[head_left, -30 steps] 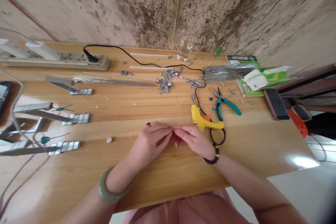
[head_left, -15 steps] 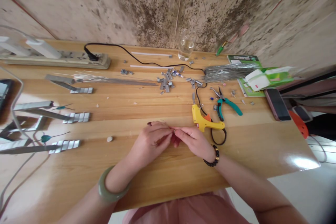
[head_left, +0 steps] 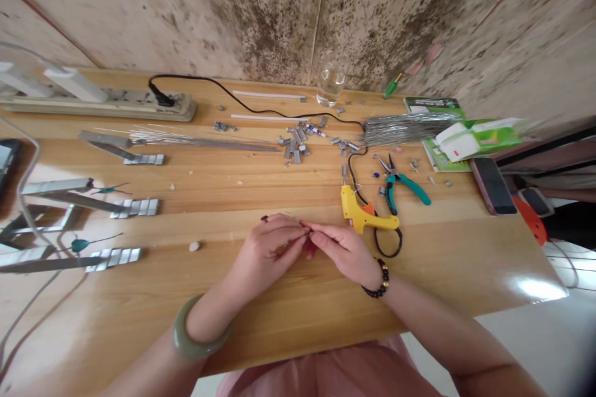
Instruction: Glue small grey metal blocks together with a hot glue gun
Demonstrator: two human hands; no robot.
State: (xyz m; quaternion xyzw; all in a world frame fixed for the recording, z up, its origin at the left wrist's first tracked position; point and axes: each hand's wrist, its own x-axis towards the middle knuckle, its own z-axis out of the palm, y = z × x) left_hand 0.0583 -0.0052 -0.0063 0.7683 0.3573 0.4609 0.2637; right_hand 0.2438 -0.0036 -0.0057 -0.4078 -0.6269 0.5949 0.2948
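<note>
My left hand [head_left: 274, 248] and my right hand [head_left: 342, 250] meet fingertip to fingertip over the front of the wooden table [head_left: 261, 347]. Both are closed in a pinch around something tiny and dark that the fingers mostly hide; its kind cannot be made out. Just beyond my right hand lies a yellow glue gun [head_left: 365, 217], its nozzle pointing away from me. Teal-handled pliers [head_left: 395, 183] rest to its right with their jaws apart. A small round whitish disc [head_left: 194, 247] is on the table left of my left hand.
Grey metal bits [head_left: 294, 146] are heaped mid-table, with thin wires [head_left: 209, 141] to their left and a wire bundle [head_left: 405, 129] to their right. A glass [head_left: 330, 87] stands by the wall. Folded grey strips [head_left: 116, 258], a power strip [head_left: 135, 110] and a phone [head_left: 493, 186] flank the work area.
My hands stay together in nearly the same spot. The fingertips have shifted slightly, and a bit more of the small dark thing shows between them.
</note>
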